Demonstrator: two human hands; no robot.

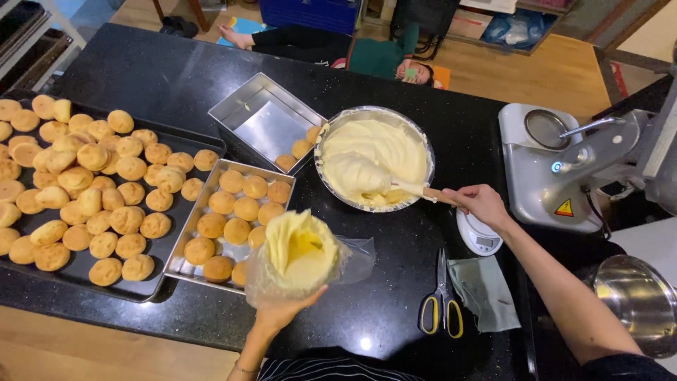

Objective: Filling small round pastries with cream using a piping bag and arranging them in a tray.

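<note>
Piping bag: clear plastic piping bag [300, 257], mouth folded open, pale yellow cream inside, held over the black stone counter [381, 310].
Left hand: left hand [282, 314] fingers wrapped around the bag from below.
Right hand: right hand [483, 204] closed on the wooden-handled spatula [416, 189], blade in the round metal cream bowl [374, 159].
Nearby: silver tray of golden puffs [229, 219], just left of the bag; yellow-handled scissors [441, 300], right of it.

Two bare hands are seen: the left hand [282, 314] and the right hand [482, 202]. One piping bag [300, 257], one round bowl of cream [374, 156], one spatula [416, 189], one pair of scissors [441, 300], one grey cloth [485, 291] and one small scale [478, 236] are counted. Three trays are present: one dark baking sheet [176, 137], two metal pans [264, 120]. Puffs on the sheet are too many to count exactly
</note>
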